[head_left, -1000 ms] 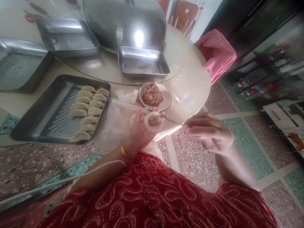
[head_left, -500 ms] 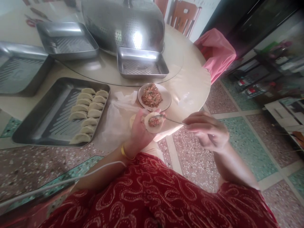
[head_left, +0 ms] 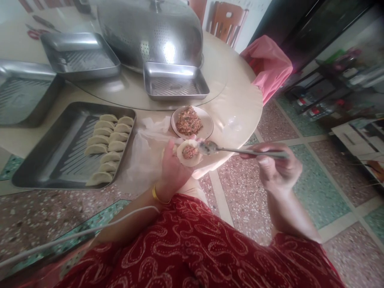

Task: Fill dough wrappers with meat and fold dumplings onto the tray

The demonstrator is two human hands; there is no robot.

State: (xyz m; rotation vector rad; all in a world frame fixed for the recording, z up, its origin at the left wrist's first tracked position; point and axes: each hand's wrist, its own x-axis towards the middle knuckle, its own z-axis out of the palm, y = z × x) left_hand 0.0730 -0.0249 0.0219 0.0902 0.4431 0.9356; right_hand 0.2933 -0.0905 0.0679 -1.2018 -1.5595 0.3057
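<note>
My left hand (head_left: 175, 168) cradles a round dumpling wrapper (head_left: 188, 161), fingers curled around its edge. A lump of meat filling (head_left: 190, 151) sits in the middle of the wrapper. In my right hand (head_left: 277, 166) is a metal spoon (head_left: 252, 151), pinched by its handle. The spoon's bowl, smeared with bits of filling, is at the right edge of the wrapper. Just beyond my left hand a white plate (head_left: 206, 120) bears a heap of minced filling (head_left: 189, 121). To the left, folded dumplings (head_left: 109, 141) lie in two rows in a dark metal tray (head_left: 45, 168).
Thin, crumpled plastic sheeting (head_left: 147, 148) lies between the tray and my left hand. Farther back are a small metal pan (head_left: 177, 90), two more pans at left, and a large perforated metal dome (head_left: 150, 36). A pink cloth (head_left: 267, 64) hangs at the table's right.
My right hand has drawn the spoon back to the right and turned it, so its bowl has left the filling. The filling stays on the wrapper in my left hand. The view has shifted slightly.
</note>
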